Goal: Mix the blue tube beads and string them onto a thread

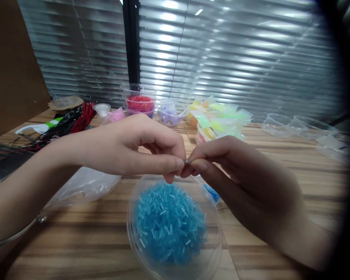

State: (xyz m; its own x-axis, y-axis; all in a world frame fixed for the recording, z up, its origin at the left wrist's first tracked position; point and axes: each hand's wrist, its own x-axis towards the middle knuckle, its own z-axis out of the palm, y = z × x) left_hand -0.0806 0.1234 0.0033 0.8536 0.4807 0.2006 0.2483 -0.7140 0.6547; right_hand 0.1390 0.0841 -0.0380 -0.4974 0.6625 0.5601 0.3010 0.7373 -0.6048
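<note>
Above a clear round tub (130, 217), my left hand (140, 149) and my right hand (245, 175) meet fingertip to fingertip. Both are closed in a pinch on a small grey, shiny piece (187, 161); its kind is too small to make out. Beneath them the tub holds a heap of short blue translucent tube pieces (170, 225). Part of a darker blue item (211, 193) shows behind the tub, beside my right hand. Under my left forearm lies a clear plastic bag (86, 184).
Red and black wires (84, 116) lie at the back left near a brown board (14, 70). Along the back stand a cup of red pieces (140, 103), a bowl of purple pieces (169, 112) and yellow-green bags (221, 116). Clear containers (282, 126) are at the right.
</note>
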